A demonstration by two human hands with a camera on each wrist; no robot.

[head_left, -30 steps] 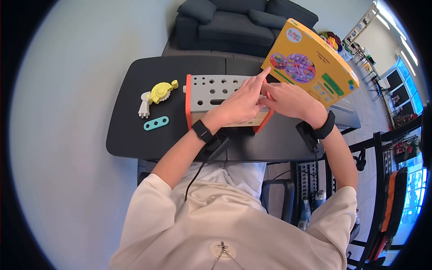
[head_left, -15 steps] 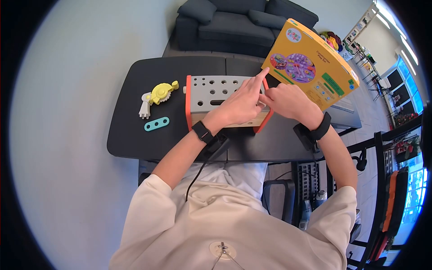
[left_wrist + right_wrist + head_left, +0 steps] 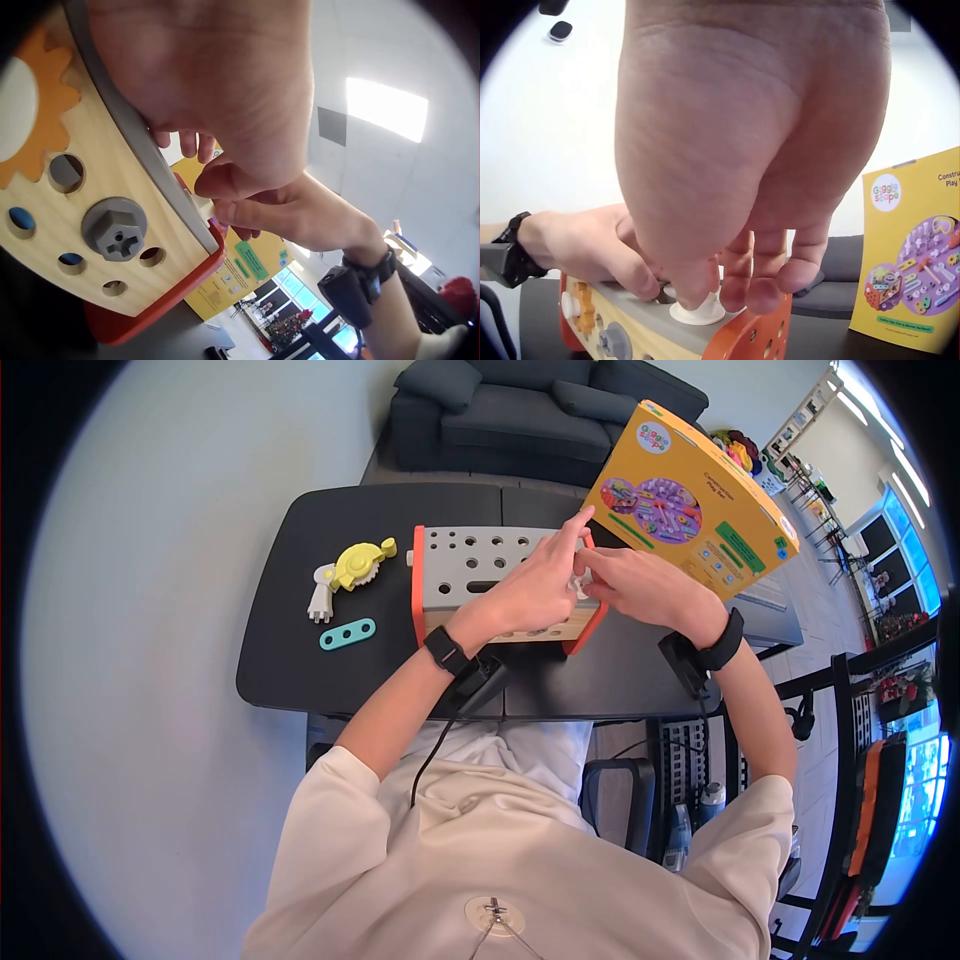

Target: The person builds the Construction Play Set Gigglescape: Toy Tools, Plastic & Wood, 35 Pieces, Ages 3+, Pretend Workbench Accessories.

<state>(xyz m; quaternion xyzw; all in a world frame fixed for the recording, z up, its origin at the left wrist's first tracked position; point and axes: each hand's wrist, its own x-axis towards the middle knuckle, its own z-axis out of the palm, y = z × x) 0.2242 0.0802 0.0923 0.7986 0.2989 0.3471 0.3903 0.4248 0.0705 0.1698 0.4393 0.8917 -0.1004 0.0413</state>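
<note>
A toy workbench [image 3: 452,570] with a grey perforated top and red ends stands on the black table. My left hand [image 3: 535,592] lies across the right part of its top, index finger extended towards the back. Beside it, my right hand [image 3: 642,584] pinches a white round piece [image 3: 693,312] on the grey top near the red end. In the right wrist view the left thumb is close to this piece. The left wrist view shows a grey bolt [image 3: 116,231] in the wooden front and an orange gear [image 3: 56,97]. Fingers partly cover the white piece.
Left of the workbench lie a yellow and white toy saw [image 3: 357,567] and a teal strip with three holes [image 3: 348,634]. A yellow box [image 3: 690,500] stands behind the right hand. Beyond the table is a dark sofa [image 3: 520,425].
The right hand has shifted slightly and its wrist has turned a little. More of the white piece shows between the hands. The left index finger has drawn in slightly; the workbench stays in place.
</note>
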